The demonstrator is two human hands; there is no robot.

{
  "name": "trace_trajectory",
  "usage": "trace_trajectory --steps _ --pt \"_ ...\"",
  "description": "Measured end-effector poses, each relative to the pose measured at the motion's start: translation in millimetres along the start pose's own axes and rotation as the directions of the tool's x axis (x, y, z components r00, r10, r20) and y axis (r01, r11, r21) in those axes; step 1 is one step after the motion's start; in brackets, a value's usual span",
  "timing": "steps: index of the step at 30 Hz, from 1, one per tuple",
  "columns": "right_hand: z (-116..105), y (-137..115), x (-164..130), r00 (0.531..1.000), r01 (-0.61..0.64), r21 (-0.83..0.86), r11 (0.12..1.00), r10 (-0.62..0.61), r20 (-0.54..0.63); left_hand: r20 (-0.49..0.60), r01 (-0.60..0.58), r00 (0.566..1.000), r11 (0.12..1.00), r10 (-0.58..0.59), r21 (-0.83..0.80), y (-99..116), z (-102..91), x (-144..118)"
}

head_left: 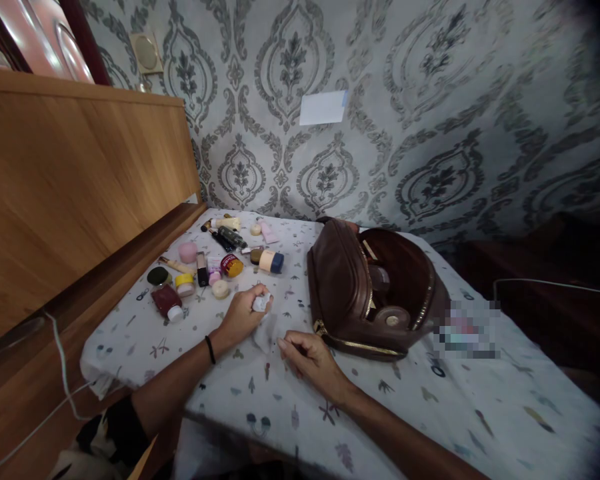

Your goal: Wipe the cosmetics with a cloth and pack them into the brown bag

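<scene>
Patterned cloth covers the surface, damask wallpaper behind, wood panel far left. Left hand grips a small white thing, left of the brown bag; right hand's loosely curled, can't tell if it's gripping anything.

The cloth-covered worktop carries an open brown bag; left of it lie a dark-red bottle, a yellow-lidded jar, a pink round container, an amber jar and other small containers.

Bag is coloured dk brn w/ gold zip; wht cloth is leaf-printed in gry & brn; lt-gry wallpaper is patterned in dk-gry damask.
</scene>
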State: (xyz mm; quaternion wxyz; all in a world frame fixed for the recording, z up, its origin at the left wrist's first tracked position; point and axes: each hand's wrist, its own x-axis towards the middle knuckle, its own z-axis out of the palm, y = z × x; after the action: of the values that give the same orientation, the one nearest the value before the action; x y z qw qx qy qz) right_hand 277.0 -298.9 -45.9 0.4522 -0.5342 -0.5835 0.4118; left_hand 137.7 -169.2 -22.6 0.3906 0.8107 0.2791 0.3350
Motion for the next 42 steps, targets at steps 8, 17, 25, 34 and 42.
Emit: trace_trajectory --steps 8,17,25,34,42 --pt "0.0 0.0 -0.5 1.0 -0.02 0.009 1.0 0.02 -0.001 -0.129 0.018 0.992 0.999 -0.014 0.027 -0.9 -6.9 5.6" --pt "-0.4 2.1 -1.4 1.0 -0.022 0.013 1.0 0.022 -0.004 -0.206 0.021 0.979 0.997 -0.006 0.068 -7.4 -19.8 15.4" --pt "-1.1 -2.5 -1.0 1.0 -0.025 0.009 1.0 0.025 -0.002 -0.18 0.013 0.983 0.987 0.016 0.158 -15.8 -16.9 17.4" --pt "0.1 2.1 0.5 1.0 -0.021 0.013 1.0 0.021 -0.01 0.059 -0.261 0.959 0.777 0.279 0.573 23.5 -15.5 58.0" --pt "1.2 4.1 0.1 0.999 -0.014 -0.006 1.0 0.014 -0.029 0.285 -0.339 0.941 0.545 0.185 0.766 -1.9 14.8 102.1"
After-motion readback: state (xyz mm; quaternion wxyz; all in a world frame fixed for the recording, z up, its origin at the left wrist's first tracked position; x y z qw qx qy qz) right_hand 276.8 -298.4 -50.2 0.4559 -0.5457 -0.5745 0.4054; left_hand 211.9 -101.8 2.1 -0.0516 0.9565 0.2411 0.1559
